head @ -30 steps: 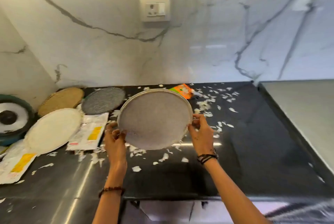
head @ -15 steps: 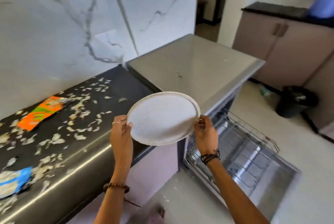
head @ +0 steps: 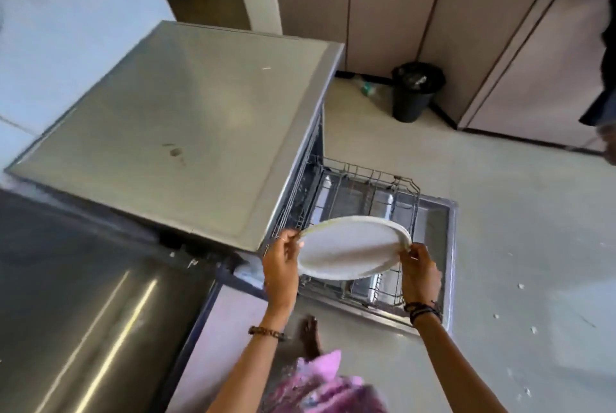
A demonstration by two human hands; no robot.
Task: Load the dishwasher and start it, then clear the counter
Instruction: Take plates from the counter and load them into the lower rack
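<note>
A round white plate (head: 350, 247) hangs tilted over the pulled-out lower wire rack (head: 363, 192) of the dishwasher. My left hand (head: 280, 262) grips the plate's left rim and my right hand (head: 418, 271) pinches its right rim. The dishwasher's grey top (head: 173, 126) lies to the left, and its door (head: 436, 222) is folded down flat under the rack. The rack looks bare apart from its wire tines.
The dark steel counter (head: 76, 306) fills the lower left. A black waste bin (head: 416, 89) stands on the floor by beige cabinets (head: 383, 6). Small white scraps dot the floor at right. My bare foot (head: 310, 336) is below the door. Someone's dark sleeve (head: 605, 46) shows at far right.
I have turned right from the littered counter, carrying the plate from above the counter to over the open dishwasher rack and lowering it. Both hands have kept their hold on the rim.
</note>
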